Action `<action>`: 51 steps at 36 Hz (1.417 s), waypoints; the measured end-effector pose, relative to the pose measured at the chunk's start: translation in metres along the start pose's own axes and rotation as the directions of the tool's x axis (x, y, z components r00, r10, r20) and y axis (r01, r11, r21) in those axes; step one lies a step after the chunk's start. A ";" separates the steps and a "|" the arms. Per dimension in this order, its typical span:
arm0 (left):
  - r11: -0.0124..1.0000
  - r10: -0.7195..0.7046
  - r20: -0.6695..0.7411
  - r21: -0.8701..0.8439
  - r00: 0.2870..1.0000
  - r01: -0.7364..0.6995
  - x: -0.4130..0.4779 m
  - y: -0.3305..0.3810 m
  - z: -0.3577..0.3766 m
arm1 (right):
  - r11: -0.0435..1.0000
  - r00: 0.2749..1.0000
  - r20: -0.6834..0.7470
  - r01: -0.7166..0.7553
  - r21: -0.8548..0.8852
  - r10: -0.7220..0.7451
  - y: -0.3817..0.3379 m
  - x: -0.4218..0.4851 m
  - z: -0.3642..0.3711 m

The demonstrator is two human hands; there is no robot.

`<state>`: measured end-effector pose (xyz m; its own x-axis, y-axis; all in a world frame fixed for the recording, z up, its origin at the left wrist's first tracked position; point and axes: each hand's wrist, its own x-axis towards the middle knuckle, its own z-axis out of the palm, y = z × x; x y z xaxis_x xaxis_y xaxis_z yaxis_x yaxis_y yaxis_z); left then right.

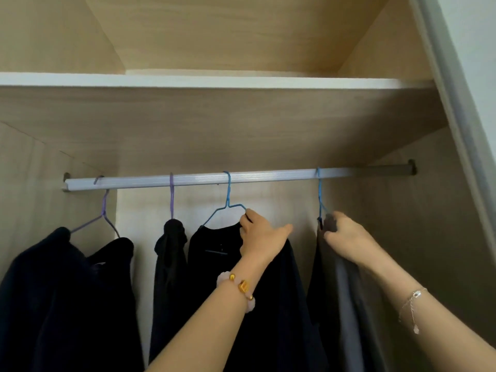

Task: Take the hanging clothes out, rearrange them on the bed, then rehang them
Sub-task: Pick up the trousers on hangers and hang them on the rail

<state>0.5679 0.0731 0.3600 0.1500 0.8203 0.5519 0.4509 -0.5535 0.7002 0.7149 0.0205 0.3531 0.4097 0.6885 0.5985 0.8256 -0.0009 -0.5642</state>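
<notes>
With the left hand closed on the blue hanger and the right hand pinching the grey garment, both on the rail, slippage off a tilted hanger is judged likely.

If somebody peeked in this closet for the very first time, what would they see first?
Two hands reaching up to dark clothes hanging in a row on a silver rail across the middle. The left hand grips a blue hanger near the center; the right hand holds a grey garment further right. A chunky pink and gold bracelet stands out on the left wrist.
</notes>
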 end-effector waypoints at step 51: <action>0.966 -0.008 -0.029 -0.260 1.000 0.000 -0.024 -0.040 -0.033 | 0.920 0.942 0.128 0.263 0.292 -0.310 0.011 -0.007 0.010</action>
<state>0.5166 0.0708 0.3336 0.1211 0.8201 0.5593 0.2069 -0.5719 0.7938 0.7168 0.0228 0.3372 0.0807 0.7417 0.6658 0.7536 0.3918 -0.5278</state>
